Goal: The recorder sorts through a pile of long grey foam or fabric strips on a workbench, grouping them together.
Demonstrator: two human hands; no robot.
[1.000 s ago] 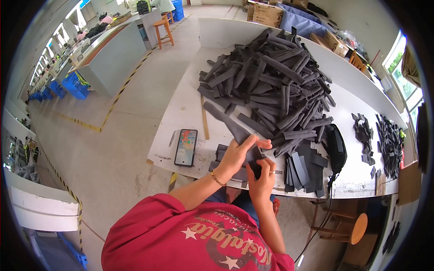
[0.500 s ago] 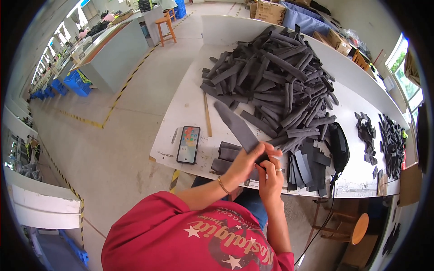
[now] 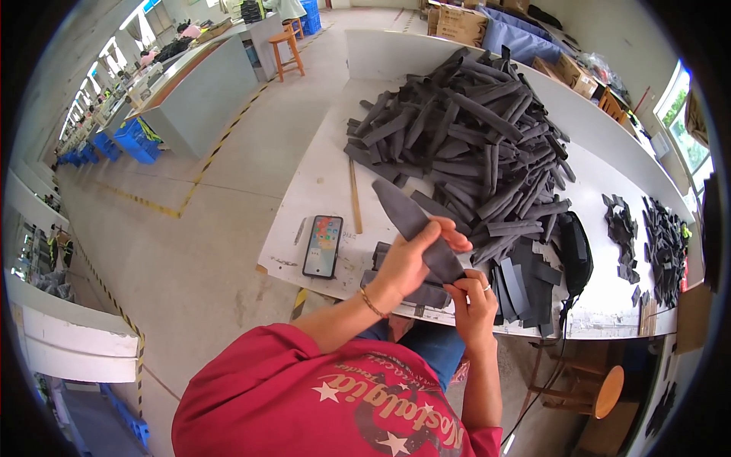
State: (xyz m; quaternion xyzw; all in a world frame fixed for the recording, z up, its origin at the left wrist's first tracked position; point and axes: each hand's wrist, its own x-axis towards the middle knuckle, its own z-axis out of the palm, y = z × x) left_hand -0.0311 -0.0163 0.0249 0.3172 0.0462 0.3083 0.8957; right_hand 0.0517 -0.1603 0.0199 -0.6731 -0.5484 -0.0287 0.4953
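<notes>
Your left hand [image 3: 407,259] and right hand [image 3: 474,298] both pinch one long dark grey foam strip [image 3: 417,230] above the white table [image 3: 320,179] edge; you seem to be peeling it, so pull gently next.

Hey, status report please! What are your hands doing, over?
Left hand and right hand both grip one long grey foam strip. Big strip pile behind it on the white table. Phone lies left, clear.

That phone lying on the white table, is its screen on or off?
On. The phone lies flat and face up near the table edge, and its screen glows with rows of small coloured icons.
</notes>
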